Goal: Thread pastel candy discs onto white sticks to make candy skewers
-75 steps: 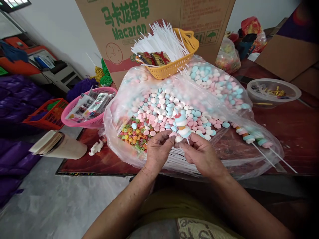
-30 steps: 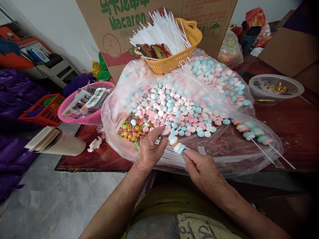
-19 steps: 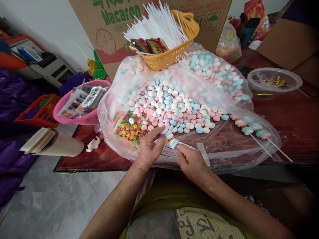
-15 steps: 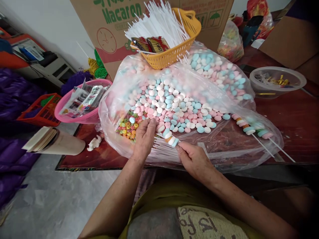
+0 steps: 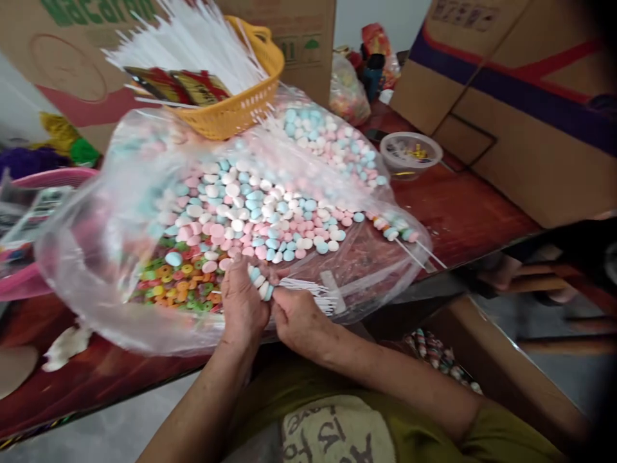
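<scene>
My right hand (image 5: 301,321) is closed at the lower end of a candy skewer (image 5: 261,283) threaded with white and pale blue candies; its stick is hidden in my grip. Close beside it, my left hand (image 5: 245,299) has its fingers closed around the skewer's upper end, and what lies under the fingertips is hidden. Behind both hands spreads a pile of pink, white and blue marshmallow candies (image 5: 270,215) on clear plastic. Small ring gummies (image 5: 180,283) lie left of my left hand, and white sticks (image 5: 313,294) lie just beyond my right.
A yellow basket (image 5: 241,106) of white sticks stands behind the pile. Two finished skewers (image 5: 400,231) rest at the right, near a round plastic tub (image 5: 411,154). Below the table edge, an open carton (image 5: 520,366) holds more skewers. A pink basket (image 5: 19,280) sits left.
The view has swung right, bringing the open carton into sight. My left hand has come from the candy pile to the skewer's upper end, and my hands are closer together.
</scene>
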Motion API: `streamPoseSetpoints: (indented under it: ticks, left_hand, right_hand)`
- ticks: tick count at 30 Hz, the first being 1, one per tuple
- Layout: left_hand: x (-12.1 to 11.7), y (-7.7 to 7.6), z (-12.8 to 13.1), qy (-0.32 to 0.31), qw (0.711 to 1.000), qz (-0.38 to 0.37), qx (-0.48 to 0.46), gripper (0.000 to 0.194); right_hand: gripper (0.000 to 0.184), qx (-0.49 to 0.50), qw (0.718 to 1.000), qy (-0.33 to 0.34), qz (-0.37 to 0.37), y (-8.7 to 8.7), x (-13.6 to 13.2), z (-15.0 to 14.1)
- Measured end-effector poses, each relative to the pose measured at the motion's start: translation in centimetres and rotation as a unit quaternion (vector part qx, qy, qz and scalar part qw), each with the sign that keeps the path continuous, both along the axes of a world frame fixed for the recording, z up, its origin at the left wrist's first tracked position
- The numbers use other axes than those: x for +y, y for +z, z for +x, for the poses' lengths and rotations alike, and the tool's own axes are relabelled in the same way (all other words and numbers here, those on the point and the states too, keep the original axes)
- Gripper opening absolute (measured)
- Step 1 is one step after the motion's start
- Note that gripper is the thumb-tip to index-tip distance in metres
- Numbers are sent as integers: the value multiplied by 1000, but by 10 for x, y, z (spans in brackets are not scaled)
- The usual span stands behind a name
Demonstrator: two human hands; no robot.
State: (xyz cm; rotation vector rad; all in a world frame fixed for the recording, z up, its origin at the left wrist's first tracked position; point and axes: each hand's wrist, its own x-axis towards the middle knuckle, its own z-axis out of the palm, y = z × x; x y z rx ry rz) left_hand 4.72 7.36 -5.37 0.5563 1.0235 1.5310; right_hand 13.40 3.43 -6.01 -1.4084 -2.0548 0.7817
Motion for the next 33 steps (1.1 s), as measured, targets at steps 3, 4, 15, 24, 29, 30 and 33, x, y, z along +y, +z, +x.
streamPoseSetpoints:
  ticks: [3, 4, 15, 24, 29, 30, 33]
  left_hand:
    - [4, -3, 4, -55, 998, -13, -11, 28]
    - [5, -4, 5, -80, 996, -17, -25, 34]
    - [-11, -8, -16, -130, 950, 18, 282, 31]
    - [-12, -21, -15, -244, 521, 256, 777, 17]
    - [-17, -30, -12, -259, 517, 264, 772, 15]
    - [-18, -32, -12, -252, 518, 265, 773, 15]
    - [-18, -35, -13, -240, 521, 270, 773, 15]
  right_hand:
    - [25, -45, 999, -14, -4, 2, 3, 20]
    - [26, -64, 998, -24, -6, 2, 5, 34]
    - [31, -374, 871, -319, 1, -23, 50, 205]
    - [35, -478, 848, -187, 132, -24, 89, 175]
    - [41, -482, 829, -250, 132, -40, 101, 200]
    - [40, -482, 829, -253, 129, -41, 101, 202]
    - [39, -473, 835, -254, 122, -40, 103, 204]
